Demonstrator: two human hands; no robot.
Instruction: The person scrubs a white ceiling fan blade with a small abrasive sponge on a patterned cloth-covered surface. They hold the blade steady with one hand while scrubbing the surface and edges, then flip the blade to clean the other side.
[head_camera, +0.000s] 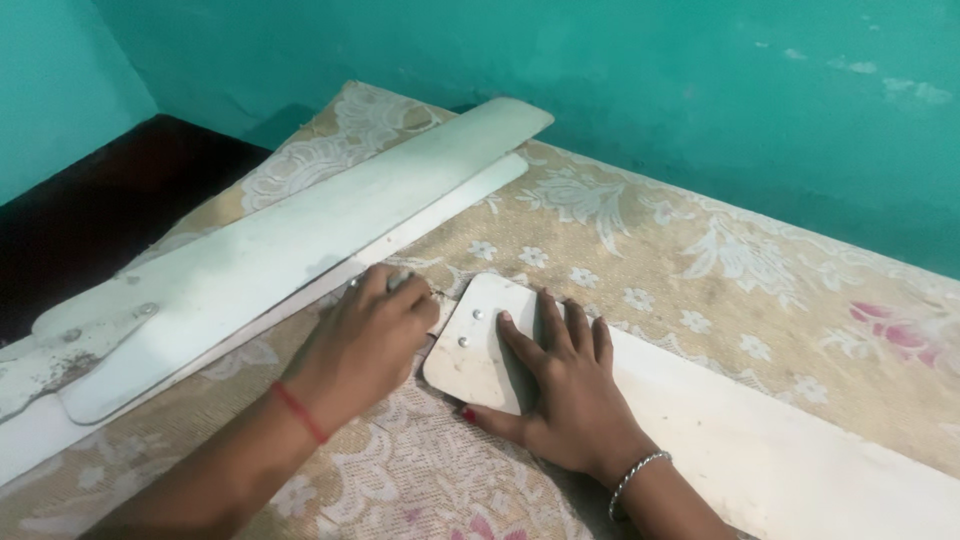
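My right hand (570, 385) lies flat, fingers spread, on the rounded end of a white fan blade (760, 440) that runs toward the lower right. Two screw heads (470, 328) show on that end, just left of my fingertips. My left hand (365, 340) is curled into a fist beside that end, gripping a small metal tool (400, 281) whose tip barely shows; what kind it is I cannot tell. A red thread circles my left wrist, a bangle my right.
Two more white fan blades (290, 250) lie stacked at the left, with a worn metal bracket (60, 355) at their near end. Everything rests on a beige floral cloth (700, 260). A teal wall (650, 90) rises behind; a dark surface (100, 200) lies at the far left.
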